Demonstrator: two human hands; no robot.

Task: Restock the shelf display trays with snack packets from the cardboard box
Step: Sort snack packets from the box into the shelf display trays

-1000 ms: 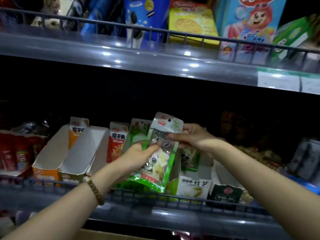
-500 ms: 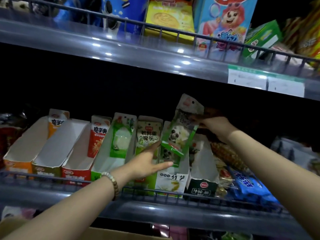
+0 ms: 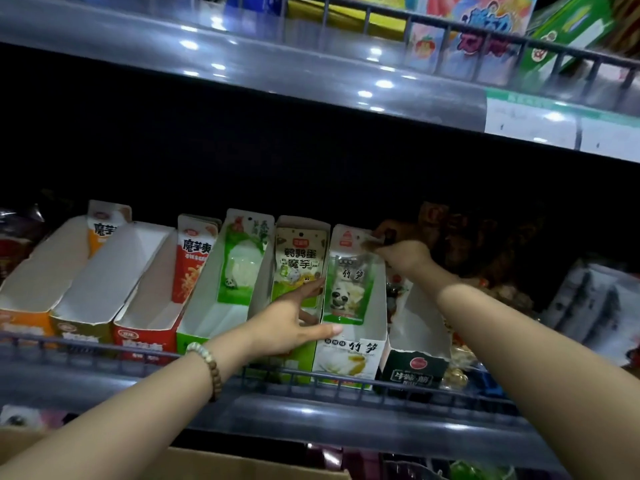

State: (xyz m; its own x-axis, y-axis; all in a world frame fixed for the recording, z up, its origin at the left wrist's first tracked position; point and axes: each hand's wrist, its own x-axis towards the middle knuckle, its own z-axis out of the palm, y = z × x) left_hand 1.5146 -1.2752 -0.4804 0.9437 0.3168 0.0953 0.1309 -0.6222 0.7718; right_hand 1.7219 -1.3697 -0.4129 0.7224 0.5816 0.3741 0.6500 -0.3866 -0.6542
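The right grip (image 3: 403,252) pinches the top of the packet (image 3: 348,289), which stands below it in a tray (image 3: 349,356); the left grip (image 3: 287,320), fingers straight, touches the tray

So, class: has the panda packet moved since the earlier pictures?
Yes. The panda packet has dropped down into the white display tray, where earlier it hung tilted above that tray; the right hand pinches its top.

Dim store shelving. Upper shelf (image 3: 166,46) front strip clear plastic, glare spots, price labels (image 3: 533,128) right end. Wire rail (image 3: 104,351) fronts lower shelf (image 3: 311,415).
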